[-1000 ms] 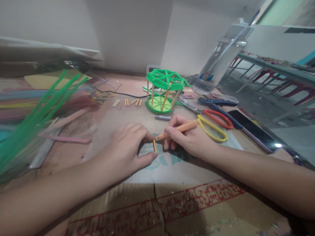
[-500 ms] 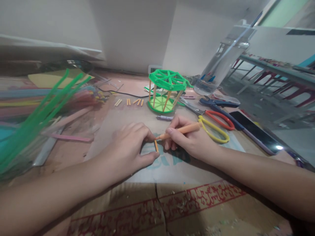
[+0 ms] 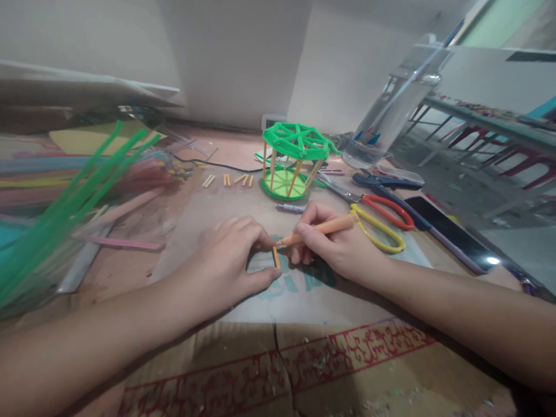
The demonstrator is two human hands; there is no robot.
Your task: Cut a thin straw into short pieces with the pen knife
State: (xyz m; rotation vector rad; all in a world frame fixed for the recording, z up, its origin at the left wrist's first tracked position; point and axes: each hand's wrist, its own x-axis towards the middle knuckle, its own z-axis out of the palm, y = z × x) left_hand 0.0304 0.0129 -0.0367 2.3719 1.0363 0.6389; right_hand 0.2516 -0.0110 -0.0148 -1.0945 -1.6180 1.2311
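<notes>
My left hand [image 3: 234, 244] is clamping a short, slim orange stick [image 3: 276, 258] end to end between thumb and forefinger, over a smooth whitish sheet [image 3: 304, 310] with teal smears. My right hand [image 3: 330, 246] is gripping a tapering pale-orange pen [image 3: 330, 225], tip at the stick's far end. Beyond, a bright-green, drum-shaped openwork frame [image 3: 299, 152] is standing on the table.

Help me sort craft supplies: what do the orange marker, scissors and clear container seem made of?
Orange marker: probably smooth plastic; its barrel is evenly coloured.
Scissors: blades likely metal, grey sheen; handles perhaps plastic, solid red and yellow.
Clear container: plastic or glass; see-through, glossy walls leave either open.
</notes>
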